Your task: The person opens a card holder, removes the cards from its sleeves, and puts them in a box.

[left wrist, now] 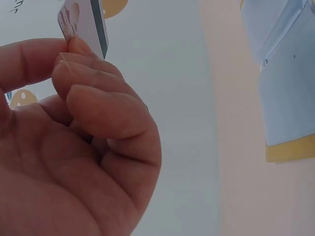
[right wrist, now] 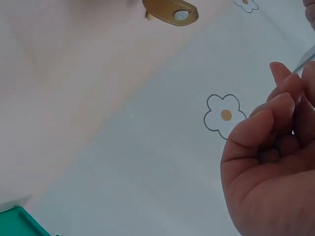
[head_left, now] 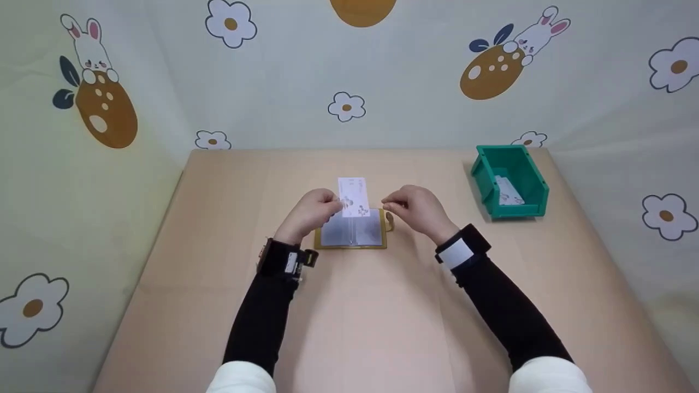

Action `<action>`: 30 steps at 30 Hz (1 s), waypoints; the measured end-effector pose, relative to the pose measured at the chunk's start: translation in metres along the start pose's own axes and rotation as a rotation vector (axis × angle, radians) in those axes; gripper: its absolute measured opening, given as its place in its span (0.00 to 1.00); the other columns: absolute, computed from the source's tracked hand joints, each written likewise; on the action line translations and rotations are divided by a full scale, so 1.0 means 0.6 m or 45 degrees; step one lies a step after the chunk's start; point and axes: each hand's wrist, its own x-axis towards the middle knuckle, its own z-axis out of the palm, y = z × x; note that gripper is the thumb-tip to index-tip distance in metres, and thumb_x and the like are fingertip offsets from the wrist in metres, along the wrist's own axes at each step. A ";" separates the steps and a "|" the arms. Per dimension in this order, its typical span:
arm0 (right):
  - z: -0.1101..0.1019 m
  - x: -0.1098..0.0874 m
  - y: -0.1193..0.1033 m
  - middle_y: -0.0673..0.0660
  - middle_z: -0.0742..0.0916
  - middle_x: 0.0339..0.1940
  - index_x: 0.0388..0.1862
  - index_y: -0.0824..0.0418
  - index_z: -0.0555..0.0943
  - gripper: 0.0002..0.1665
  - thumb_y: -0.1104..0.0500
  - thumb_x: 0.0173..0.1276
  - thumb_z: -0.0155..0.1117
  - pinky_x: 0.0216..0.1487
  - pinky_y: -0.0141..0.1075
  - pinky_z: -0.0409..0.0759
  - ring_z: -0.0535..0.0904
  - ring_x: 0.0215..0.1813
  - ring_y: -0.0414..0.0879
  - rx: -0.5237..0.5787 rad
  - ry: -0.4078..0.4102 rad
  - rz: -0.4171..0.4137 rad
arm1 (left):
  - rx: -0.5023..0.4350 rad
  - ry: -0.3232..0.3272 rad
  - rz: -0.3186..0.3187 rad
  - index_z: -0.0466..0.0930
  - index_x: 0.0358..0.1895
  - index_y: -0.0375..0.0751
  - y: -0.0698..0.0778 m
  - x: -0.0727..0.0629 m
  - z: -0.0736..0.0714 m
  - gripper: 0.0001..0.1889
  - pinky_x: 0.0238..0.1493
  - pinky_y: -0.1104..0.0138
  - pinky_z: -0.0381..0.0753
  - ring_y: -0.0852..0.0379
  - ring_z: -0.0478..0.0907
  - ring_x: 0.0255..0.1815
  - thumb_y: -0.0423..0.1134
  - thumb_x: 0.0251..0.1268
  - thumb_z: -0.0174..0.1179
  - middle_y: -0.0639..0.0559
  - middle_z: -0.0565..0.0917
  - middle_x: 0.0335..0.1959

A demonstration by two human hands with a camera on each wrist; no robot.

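Between thumb and forefinger my left hand (head_left: 314,212) pinches a white printed card (head_left: 354,191) by its left edge. It is held upright above an open card album (head_left: 351,232) with clear pockets and a yellow cover. To the card's right, my right hand (head_left: 419,210) has its fingers curled, thumb and forefinger brought together, with a gap to the card in the head view. At its fingertips a thin pale edge (right wrist: 304,61) shows in the right wrist view; I cannot tell whether the fingers hold it. A tan snap strap (right wrist: 171,11) extends from the album's right side.
At the table's back right stands a green bin (head_left: 513,210) with several white cards (head_left: 509,192) inside. A patterned cloth wall (head_left: 284,87) rises behind the table (head_left: 377,327) and along both sides.
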 end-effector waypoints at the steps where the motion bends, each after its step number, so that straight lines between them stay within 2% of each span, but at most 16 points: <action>1: -0.001 0.000 -0.004 0.54 0.87 0.36 0.43 0.60 0.89 0.10 0.57 0.68 0.68 0.40 0.41 0.76 0.78 0.36 0.46 0.018 -0.014 0.007 | 0.004 -0.007 -0.001 0.75 0.30 0.38 0.000 0.000 0.002 0.08 0.27 0.68 0.66 0.58 0.67 0.25 0.36 0.68 0.54 0.53 0.71 0.24; 5: -0.001 0.001 -0.019 0.53 0.86 0.35 0.43 0.60 0.88 0.11 0.54 0.70 0.67 0.39 0.40 0.76 0.77 0.34 0.46 0.079 -0.062 0.045 | 0.030 -0.035 0.007 0.76 0.33 0.38 0.005 -0.002 0.010 0.08 0.28 0.67 0.67 0.58 0.68 0.25 0.37 0.69 0.55 0.53 0.72 0.25; 10: 0.000 0.002 -0.033 0.52 0.83 0.31 0.45 0.61 0.85 0.15 0.51 0.73 0.62 0.35 0.38 0.73 0.74 0.31 0.45 0.096 -0.070 0.089 | 0.037 -0.037 0.024 0.75 0.30 0.39 0.011 -0.003 0.018 0.09 0.27 0.66 0.65 0.57 0.68 0.25 0.38 0.69 0.55 0.54 0.71 0.24; 15: 0.001 0.004 -0.042 0.51 0.82 0.27 0.40 0.61 0.83 0.15 0.50 0.75 0.59 0.32 0.37 0.71 0.73 0.28 0.45 0.101 -0.091 0.137 | 0.019 -0.036 0.041 0.74 0.29 0.40 0.014 -0.003 0.025 0.09 0.26 0.67 0.64 0.58 0.67 0.24 0.37 0.69 0.55 0.54 0.71 0.23; 19: 0.005 0.005 -0.045 0.51 0.80 0.24 0.37 0.60 0.81 0.15 0.50 0.75 0.58 0.29 0.37 0.70 0.72 0.26 0.45 0.089 -0.104 0.181 | 0.036 -0.037 0.041 0.76 0.30 0.39 0.015 -0.002 0.028 0.09 0.28 0.66 0.65 0.58 0.68 0.25 0.37 0.69 0.55 0.53 0.72 0.25; 24: 0.009 0.005 -0.047 0.52 0.79 0.24 0.37 0.61 0.80 0.15 0.51 0.76 0.56 0.27 0.36 0.70 0.72 0.25 0.45 0.087 -0.129 0.245 | 0.093 -0.024 0.054 0.76 0.30 0.39 0.015 -0.002 0.031 0.09 0.29 0.65 0.66 0.57 0.67 0.26 0.38 0.69 0.56 0.53 0.71 0.25; 30: 0.012 0.007 -0.045 0.52 0.78 0.24 0.34 0.60 0.78 0.16 0.51 0.78 0.54 0.27 0.36 0.69 0.72 0.25 0.45 0.108 -0.149 0.270 | 0.130 -0.024 0.057 0.74 0.28 0.40 0.016 -0.004 0.032 0.10 0.29 0.65 0.63 0.57 0.65 0.25 0.38 0.69 0.55 0.53 0.68 0.23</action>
